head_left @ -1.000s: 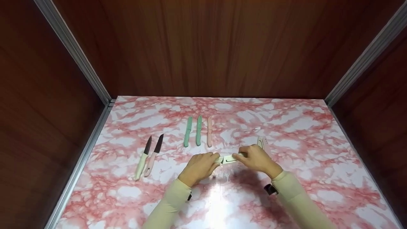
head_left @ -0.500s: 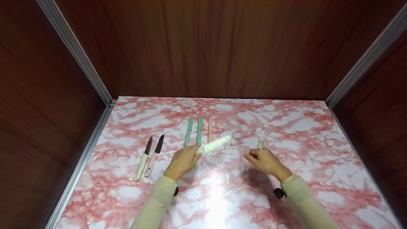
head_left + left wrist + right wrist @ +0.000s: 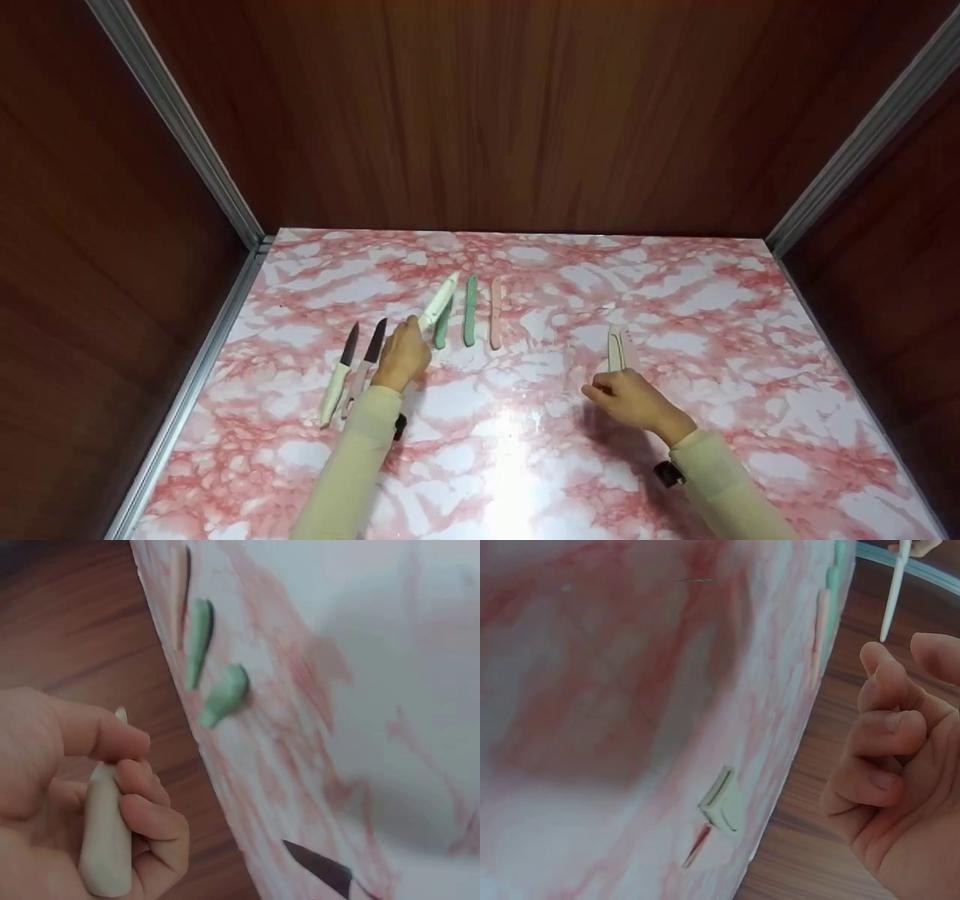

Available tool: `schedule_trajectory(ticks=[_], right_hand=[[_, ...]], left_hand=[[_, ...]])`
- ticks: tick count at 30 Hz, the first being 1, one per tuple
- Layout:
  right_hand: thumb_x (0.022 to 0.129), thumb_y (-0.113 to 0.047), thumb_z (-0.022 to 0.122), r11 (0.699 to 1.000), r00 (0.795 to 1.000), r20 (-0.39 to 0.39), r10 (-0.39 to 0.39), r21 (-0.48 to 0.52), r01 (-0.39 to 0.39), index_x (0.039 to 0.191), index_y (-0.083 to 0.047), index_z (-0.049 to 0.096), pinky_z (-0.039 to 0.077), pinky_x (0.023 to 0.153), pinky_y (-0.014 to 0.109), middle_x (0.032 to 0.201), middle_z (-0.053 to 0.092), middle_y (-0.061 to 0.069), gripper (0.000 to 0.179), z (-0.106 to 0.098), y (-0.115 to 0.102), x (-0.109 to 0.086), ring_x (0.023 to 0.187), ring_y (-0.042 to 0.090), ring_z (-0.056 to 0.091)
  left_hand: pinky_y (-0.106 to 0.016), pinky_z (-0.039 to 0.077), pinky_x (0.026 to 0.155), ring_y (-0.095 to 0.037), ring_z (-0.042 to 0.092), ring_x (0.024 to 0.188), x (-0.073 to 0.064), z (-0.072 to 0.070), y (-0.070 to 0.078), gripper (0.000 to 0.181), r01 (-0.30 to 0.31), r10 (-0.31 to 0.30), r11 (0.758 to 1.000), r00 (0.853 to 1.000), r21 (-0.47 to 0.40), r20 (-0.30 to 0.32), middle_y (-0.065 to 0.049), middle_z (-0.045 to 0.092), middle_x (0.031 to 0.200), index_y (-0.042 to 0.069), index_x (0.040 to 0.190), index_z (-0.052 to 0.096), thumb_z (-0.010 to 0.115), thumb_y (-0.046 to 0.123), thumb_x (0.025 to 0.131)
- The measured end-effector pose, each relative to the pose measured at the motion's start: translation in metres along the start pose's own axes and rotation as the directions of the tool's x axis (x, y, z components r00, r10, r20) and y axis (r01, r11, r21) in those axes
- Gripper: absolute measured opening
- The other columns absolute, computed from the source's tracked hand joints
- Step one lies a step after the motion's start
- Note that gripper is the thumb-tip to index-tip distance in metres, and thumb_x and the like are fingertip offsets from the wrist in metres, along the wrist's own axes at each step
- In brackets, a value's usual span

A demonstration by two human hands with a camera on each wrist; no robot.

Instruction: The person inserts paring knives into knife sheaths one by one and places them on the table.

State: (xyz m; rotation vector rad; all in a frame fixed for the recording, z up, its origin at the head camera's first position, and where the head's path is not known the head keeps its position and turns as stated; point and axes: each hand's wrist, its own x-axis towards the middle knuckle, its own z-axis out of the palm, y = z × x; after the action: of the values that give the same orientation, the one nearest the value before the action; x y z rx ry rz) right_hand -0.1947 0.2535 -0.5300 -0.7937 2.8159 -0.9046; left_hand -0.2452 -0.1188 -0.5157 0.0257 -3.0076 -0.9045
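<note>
In the head view, my left hand (image 3: 405, 351) grips a cream-handled knife (image 3: 439, 302) with a pale sheath over its blade, tip pointing away. The sheathed knife hangs above the leftmost green knife (image 3: 441, 334), partly covering it. Its thick cream handle (image 3: 107, 840) shows inside the curled fingers in the left wrist view. Beside it lie a second green knife (image 3: 469, 311) and a pink knife (image 3: 495, 313). My right hand (image 3: 634, 401) holds nothing, fingers loosely curled, just in front of a cream sheath (image 3: 615, 349) and a pink sheath (image 3: 628, 346).
Two bare dark-bladed knives lie on the left of the table: a cream-handled knife (image 3: 335, 391) and a pink-handled knife (image 3: 375, 341), the latter partly behind my left hand. Dark wood panels (image 3: 480, 112) enclose the pink-and-white marbled table (image 3: 712, 300) at the back and sides.
Both hands were together on the knife and its sheath. The right hand has let go and drawn back right; the left has carried the sheathed knife left and turned its tip away.
</note>
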Motion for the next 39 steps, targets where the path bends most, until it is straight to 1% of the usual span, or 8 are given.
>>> schedule_trajectory(ticks=[5, 10, 16, 25, 29, 31, 34, 39], right_hand=[[0.094, -0.020, 0.059, 1.000, 1.000, 0.010, -0.002, -0.029, 0.002, 0.065, -0.018, 0.051, 0.031, 0.046, 0.022, 0.052, 0.036, -0.012, 0.030, 0.004, 0.003, -0.006, 0.045, 0.002, 0.031], [0.094, -0.022, 0.060, 0.999, 1.000, 0.018, -0.001, -0.038, 0.001, 0.067, -0.017, 0.055, 0.033, 0.046, 0.022, 0.053, 0.040, -0.014, 0.028, 0.006, 0.003, -0.009, 0.046, 0.001, 0.034], [0.094, -0.024, 0.060, 1.000, 1.000, 0.025, 0.003, -0.028, -0.003, 0.066, -0.019, 0.054, 0.034, 0.046, 0.022, 0.054, 0.040, -0.014, 0.029, 0.008, 0.003, -0.012, 0.046, 0.001, 0.035], [0.096, -0.031, 0.055, 1.000, 0.998, 0.067, 0.019, -0.012, -0.018, 0.065, -0.019, 0.051, 0.034, 0.047, 0.023, 0.053, 0.040, -0.012, 0.034, 0.006, 0.001, -0.015, 0.045, 0.001, 0.034], [0.095, -0.026, 0.057, 1.000, 0.999, 0.053, 0.007, -0.016, -0.006, 0.065, -0.018, 0.053, 0.035, 0.047, 0.023, 0.053, 0.041, -0.013, 0.032, 0.007, 0.002, -0.014, 0.045, 0.001, 0.035], [0.095, -0.023, 0.058, 1.000, 0.999, 0.051, 0.002, -0.012, -0.002, 0.065, -0.018, 0.053, 0.035, 0.046, 0.023, 0.053, 0.041, -0.013, 0.031, 0.007, 0.002, -0.014, 0.045, 0.001, 0.035], [0.095, -0.022, 0.058, 1.000, 0.999, 0.053, 0.006, -0.007, -0.005, 0.064, -0.018, 0.054, 0.035, 0.046, 0.023, 0.052, 0.041, -0.014, 0.031, 0.007, 0.003, -0.015, 0.045, 0.000, 0.035], [0.095, -0.022, 0.057, 1.000, 0.998, 0.064, 0.017, -0.006, -0.016, 0.067, -0.016, 0.056, 0.036, 0.046, 0.023, 0.054, 0.045, -0.014, 0.029, 0.007, 0.005, -0.017, 0.045, 0.001, 0.038]], left_hand=[[-0.047, 0.046, 0.080, -0.039, 0.058, 0.090, 0.014, 0.005, -0.008, 0.032, 0.067, -0.067, 0.998, 0.998, -0.007, 0.011, -0.025, 0.055, 0.100, -0.010, 0.114, 0.047, 0.056, 0.000, 0.085], [-0.047, 0.046, 0.083, -0.041, 0.057, 0.095, 0.024, 0.013, -0.013, 0.032, 0.141, -0.139, 0.989, 0.988, -0.032, 0.066, -0.026, 0.053, 0.104, -0.010, 0.115, 0.045, 0.055, 0.001, 0.087], [-0.048, 0.044, 0.087, -0.042, 0.056, 0.099, 0.031, 0.023, -0.016, 0.033, 0.190, -0.184, 0.980, 0.978, -0.060, 0.101, -0.027, 0.052, 0.108, -0.009, 0.117, 0.044, 0.055, 0.001, 0.087], [-0.049, 0.043, 0.087, -0.044, 0.055, 0.100, 0.042, 0.028, -0.019, 0.037, 0.210, -0.202, 0.973, 0.975, -0.096, 0.092, -0.029, 0.050, 0.111, -0.009, 0.118, 0.043, 0.058, 0.001, 0.086], [-0.049, 0.043, 0.089, -0.043, 0.054, 0.102, 0.045, 0.027, -0.017, 0.046, 0.205, -0.194, 0.975, 0.974, -0.090, 0.113, -0.029, 0.046, 0.113, -0.009, 0.119, 0.043, 0.067, 0.007, 0.083], [-0.048, 0.043, 0.088, -0.043, 0.054, 0.101, 0.046, 0.027, -0.015, 0.051, 0.199, -0.190, 0.976, 0.976, -0.084, 0.108, -0.029, 0.045, 0.114, -0.009, 0.118, 0.045, 0.072, 0.010, 0.079], [-0.048, 0.045, 0.086, -0.042, 0.055, 0.098, 0.047, 0.029, -0.014, 0.050, 0.188, -0.183, 0.981, 0.980, -0.057, 0.079, -0.027, 0.047, 0.111, -0.009, 0.114, 0.051, 0.076, 0.012, 0.076], [-0.049, 0.044, 0.085, -0.041, 0.052, 0.101, 0.048, 0.031, -0.013, 0.043, 0.181, -0.181, 0.983, 0.983, 0.016, 0.036, -0.025, 0.052, 0.107, -0.007, 0.110, 0.057, 0.075, 0.013, 0.076]])
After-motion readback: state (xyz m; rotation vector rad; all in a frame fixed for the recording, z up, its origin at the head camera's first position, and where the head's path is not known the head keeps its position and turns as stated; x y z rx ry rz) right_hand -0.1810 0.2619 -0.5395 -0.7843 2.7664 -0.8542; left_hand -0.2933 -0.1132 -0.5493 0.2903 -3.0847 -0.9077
